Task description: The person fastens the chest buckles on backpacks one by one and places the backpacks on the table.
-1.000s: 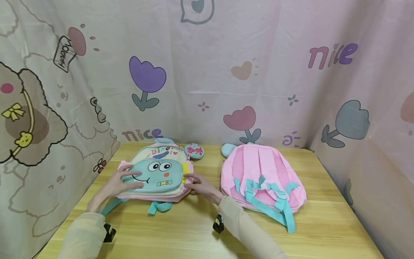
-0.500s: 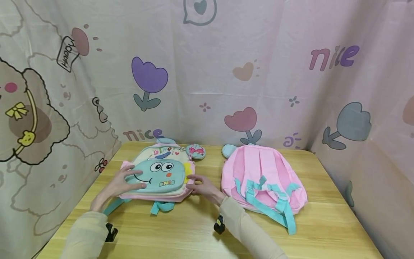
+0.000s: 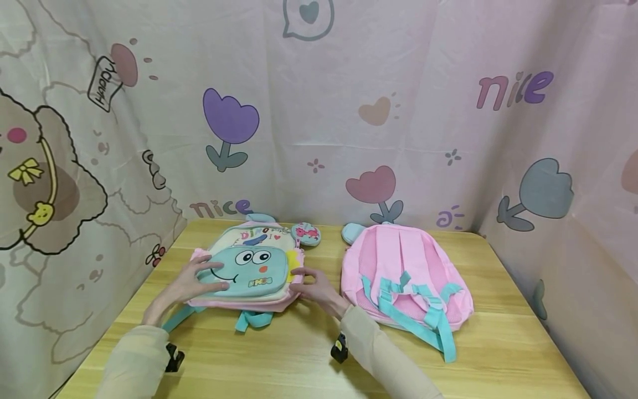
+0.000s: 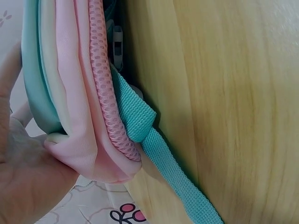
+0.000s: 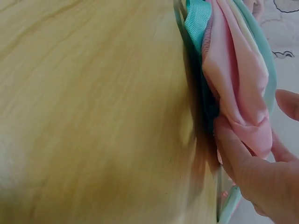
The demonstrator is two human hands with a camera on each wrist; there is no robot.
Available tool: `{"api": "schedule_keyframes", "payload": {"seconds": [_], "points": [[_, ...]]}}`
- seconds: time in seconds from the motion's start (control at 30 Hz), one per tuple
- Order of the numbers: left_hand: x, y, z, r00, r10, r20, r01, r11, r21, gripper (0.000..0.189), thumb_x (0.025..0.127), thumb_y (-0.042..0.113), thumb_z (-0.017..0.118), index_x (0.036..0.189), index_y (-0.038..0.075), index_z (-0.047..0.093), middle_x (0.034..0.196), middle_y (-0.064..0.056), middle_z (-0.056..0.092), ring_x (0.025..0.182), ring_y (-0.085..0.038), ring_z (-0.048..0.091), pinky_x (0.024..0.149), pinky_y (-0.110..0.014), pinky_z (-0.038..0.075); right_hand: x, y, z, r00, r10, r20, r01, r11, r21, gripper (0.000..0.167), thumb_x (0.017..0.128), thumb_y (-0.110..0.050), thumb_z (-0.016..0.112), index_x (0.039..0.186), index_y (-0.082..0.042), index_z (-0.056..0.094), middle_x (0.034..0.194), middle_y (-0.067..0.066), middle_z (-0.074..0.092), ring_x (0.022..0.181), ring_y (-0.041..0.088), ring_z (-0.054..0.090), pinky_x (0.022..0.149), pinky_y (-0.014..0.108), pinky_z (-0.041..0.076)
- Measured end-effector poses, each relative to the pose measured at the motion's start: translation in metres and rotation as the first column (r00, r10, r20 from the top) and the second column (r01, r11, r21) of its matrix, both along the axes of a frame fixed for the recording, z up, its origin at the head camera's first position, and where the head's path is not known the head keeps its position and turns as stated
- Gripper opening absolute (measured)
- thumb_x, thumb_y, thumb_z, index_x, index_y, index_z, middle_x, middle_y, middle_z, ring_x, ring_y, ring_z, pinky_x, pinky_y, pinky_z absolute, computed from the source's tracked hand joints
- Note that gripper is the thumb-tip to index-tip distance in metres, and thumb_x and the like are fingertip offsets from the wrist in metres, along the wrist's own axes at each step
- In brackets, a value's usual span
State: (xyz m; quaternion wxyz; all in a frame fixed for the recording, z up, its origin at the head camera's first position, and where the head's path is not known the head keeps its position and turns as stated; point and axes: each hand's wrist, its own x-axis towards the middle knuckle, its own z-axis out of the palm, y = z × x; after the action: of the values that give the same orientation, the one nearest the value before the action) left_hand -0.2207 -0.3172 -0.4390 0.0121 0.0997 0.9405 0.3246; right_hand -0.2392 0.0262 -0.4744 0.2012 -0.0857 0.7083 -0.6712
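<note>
A backpack point(image 3: 244, 280) with a teal smiling-face front pocket and pink sides lies face up on the left of the table. Spread over its left side, my left hand point(image 3: 191, 281) has its fingertips on the front pocket and its palm against the pink edge point(image 4: 79, 140). At the opposite side my right hand point(image 3: 319, 289) grips the pink lower corner point(image 5: 250, 135), some fingers low by the tabletop. In the right wrist view the thumb point(image 5: 288, 103) stands apart from the fabric. A teal strap point(image 4: 173, 172) trails from under the bag.
A second pink backpack point(image 3: 386, 249) lies straps up to the right, its teal straps point(image 3: 418, 327) hanging toward the front. A round teal charm point(image 3: 306, 234) lies by the first bag's upper right. The wooden table point(image 3: 279, 360) meets a printed curtain point(image 3: 309, 111) behind.
The left backpack has slid slightly to the right with both hands on it, and its round charm moved along. The camera view also shifted a little. The second backpack stays put.
</note>
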Motion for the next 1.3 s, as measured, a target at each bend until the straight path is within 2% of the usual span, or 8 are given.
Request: {"api": "schedule_keyframes", "payload": {"seconds": [0.13,0.27,0.53,0.8,0.9,1.13,1.3], "points": [[-0.001,0.002,0.001,1.000,-0.007,0.002,0.007,1.000,0.015,0.067,0.080,0.037,0.083,0.133,0.002,0.062,0.155,-0.041,0.026,0.140,-0.065,0.021,0.103,-0.084,0.020,0.000,0.000,0.001,0.999,-0.041,-0.036,0.042,0.999,0.032,0.043,0.082,-0.010,0.079,0.124,-0.006,0.067,0.129,0.016,0.052,0.100,0.017,0.057,0.082,0.026,0.056],[-0.002,0.004,0.001,1.000,-0.012,-0.006,0.013,1.000,0.014,0.068,0.081,0.038,0.082,0.135,0.002,0.061,0.153,-0.042,0.029,0.141,-0.064,0.021,0.102,-0.085,0.020,-0.001,0.001,0.002,0.997,-0.063,-0.055,0.065,0.996,0.052,0.042,0.080,-0.012,0.081,0.121,-0.008,0.069,0.123,0.014,0.056,0.107,0.020,0.055,0.083,0.023,0.052],[-0.005,0.007,-0.002,0.999,-0.020,-0.029,0.020,1.000,0.016,0.065,0.082,0.038,0.081,0.133,0.003,0.062,0.149,-0.034,0.044,0.139,-0.059,0.030,0.103,-0.082,0.025,-0.001,0.000,0.002,0.996,-0.085,-0.036,0.086,0.996,0.023,0.045,0.079,-0.011,0.083,0.120,-0.007,0.064,0.114,0.014,0.060,0.094,0.017,0.059,0.080,0.023,0.052],[-0.007,0.011,-0.004,0.999,-0.026,-0.045,0.027,0.999,0.037,0.063,0.085,0.039,0.079,0.134,0.004,0.062,0.143,-0.028,0.054,0.136,-0.052,0.039,0.104,-0.078,0.030,0.001,0.000,0.008,0.996,-0.084,0.015,0.085,0.995,-0.053,0.043,0.082,-0.009,0.078,0.121,-0.006,0.060,0.116,0.012,0.057,0.090,0.016,0.059,0.080,0.024,0.049],[-0.008,0.012,-0.003,0.999,-0.027,-0.041,0.028,0.999,0.024,0.064,0.086,0.041,0.077,0.136,0.004,0.060,0.144,-0.028,0.052,0.136,-0.052,0.039,0.105,-0.077,0.031,0.001,-0.001,0.010,0.996,-0.090,0.028,0.093,0.990,-0.107,0.041,0.084,-0.006,0.076,0.121,-0.004,0.060,0.116,0.010,0.059,0.087,0.013,0.061,0.077,0.023,0.050],[-0.009,0.017,0.001,1.000,-0.018,0.003,0.018,0.999,0.029,0.064,0.091,0.045,0.072,0.140,0.007,0.057,0.151,-0.032,0.040,0.136,-0.056,0.038,0.106,-0.078,0.030,0.000,-0.004,0.015,0.988,-0.116,0.102,0.140,0.952,-0.271,0.043,0.085,0.001,0.072,0.126,0.000,0.060,0.104,0.006,0.062,0.081,0.011,0.065,0.073,0.023,0.055],[-0.011,0.020,0.000,1.000,-0.006,0.015,0.006,0.998,0.061,0.063,0.092,0.045,0.070,0.141,0.008,0.056,0.146,-0.030,0.043,0.133,-0.052,0.041,0.106,-0.076,0.030,0.001,-0.005,0.022,0.980,-0.155,0.125,0.190,0.920,-0.343,0.043,0.085,0.005,0.070,0.126,0.001,0.061,0.113,0.010,0.060,0.084,0.013,0.066,0.075,0.023,0.058]]}}
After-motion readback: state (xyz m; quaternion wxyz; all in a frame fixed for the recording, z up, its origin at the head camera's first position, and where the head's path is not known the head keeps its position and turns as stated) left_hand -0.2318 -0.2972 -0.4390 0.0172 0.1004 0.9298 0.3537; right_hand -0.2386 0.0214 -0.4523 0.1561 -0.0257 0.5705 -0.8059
